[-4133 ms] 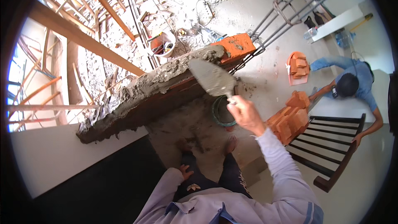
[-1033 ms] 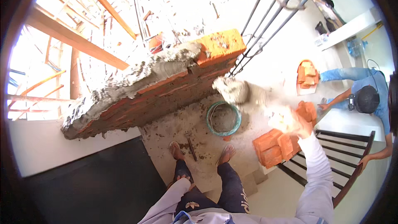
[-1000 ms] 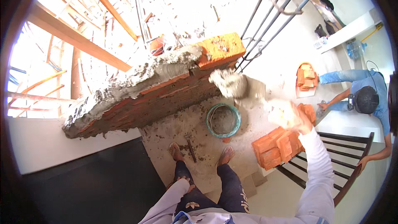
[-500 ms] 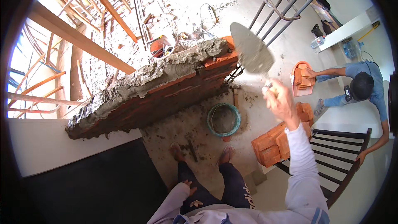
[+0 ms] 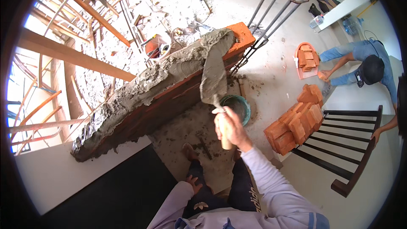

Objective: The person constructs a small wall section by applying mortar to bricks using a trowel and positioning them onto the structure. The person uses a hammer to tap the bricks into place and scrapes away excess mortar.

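the right hand (image 5: 231, 128) grips the trowel (image 5: 213, 74) handle, blade flat on the wet mortar (image 5: 161, 76) topping the brick wall (image 5: 169, 97) at twelve o'clock. keep the blade low and draw evenly. the left hand (image 5: 195, 183) rests open on the thigh.

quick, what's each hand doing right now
Left hand: open, holding nothing, resting on the thigh.
Right hand: closed on the trowel handle, blade on the wall's mortar.

Dusty concrete floor (image 5: 280, 65) — harsh daylight
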`<state>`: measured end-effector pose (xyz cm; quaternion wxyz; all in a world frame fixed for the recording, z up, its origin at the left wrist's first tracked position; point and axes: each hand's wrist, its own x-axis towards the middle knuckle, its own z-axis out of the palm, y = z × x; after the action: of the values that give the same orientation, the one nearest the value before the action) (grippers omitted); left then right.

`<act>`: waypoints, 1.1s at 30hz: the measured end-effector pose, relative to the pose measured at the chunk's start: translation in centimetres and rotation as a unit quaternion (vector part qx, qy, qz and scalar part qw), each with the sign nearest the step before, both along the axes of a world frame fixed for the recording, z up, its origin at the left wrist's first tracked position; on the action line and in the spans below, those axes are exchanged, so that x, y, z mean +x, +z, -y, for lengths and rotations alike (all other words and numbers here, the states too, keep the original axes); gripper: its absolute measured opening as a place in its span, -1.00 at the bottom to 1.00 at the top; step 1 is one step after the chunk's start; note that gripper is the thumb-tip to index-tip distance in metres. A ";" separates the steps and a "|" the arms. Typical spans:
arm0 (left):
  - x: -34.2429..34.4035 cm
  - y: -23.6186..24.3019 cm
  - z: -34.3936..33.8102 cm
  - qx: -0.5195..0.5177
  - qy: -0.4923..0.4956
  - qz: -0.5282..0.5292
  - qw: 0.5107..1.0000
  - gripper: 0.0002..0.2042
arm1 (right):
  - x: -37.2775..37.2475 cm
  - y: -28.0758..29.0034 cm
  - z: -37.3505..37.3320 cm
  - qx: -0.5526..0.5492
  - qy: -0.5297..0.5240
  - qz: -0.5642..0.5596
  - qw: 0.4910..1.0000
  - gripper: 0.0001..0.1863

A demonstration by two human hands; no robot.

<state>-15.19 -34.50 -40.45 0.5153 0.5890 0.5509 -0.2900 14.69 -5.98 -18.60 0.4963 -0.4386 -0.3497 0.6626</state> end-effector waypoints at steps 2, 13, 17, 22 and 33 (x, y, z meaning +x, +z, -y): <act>-1.4 -2.3 1.2 0.045 0.046 0.013 0.998 -0.28 | -0.4 -3.6 0.8 0.107 0.030 0.119 0.987 -0.69; 1.8 -2.3 -2.5 -0.035 0.012 -0.078 0.996 -0.38 | 18.6 -25.0 7.5 -0.070 0.187 0.738 0.645 -0.78; 3.2 -1.4 -2.0 -0.050 -0.028 -0.118 0.991 -0.40 | 19.7 -39.0 1.3 -0.104 0.258 0.821 0.499 -0.81; 3.6 -2.5 -0.7 -0.100 -0.053 -0.108 0.988 -0.37 | 12.8 -46.5 -1.3 -0.140 0.294 0.772 0.547 -0.81; 3.7 -2.8 -0.8 -0.131 -0.034 -0.113 0.984 -0.36 | 16.6 -41.4 2.9 -0.213 0.262 0.709 0.619 -0.75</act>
<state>-11.46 -33.74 -43.24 0.5125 0.4984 0.5419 -0.4419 31.32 -8.84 -59.97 -0.2081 -0.7551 -0.5424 0.3038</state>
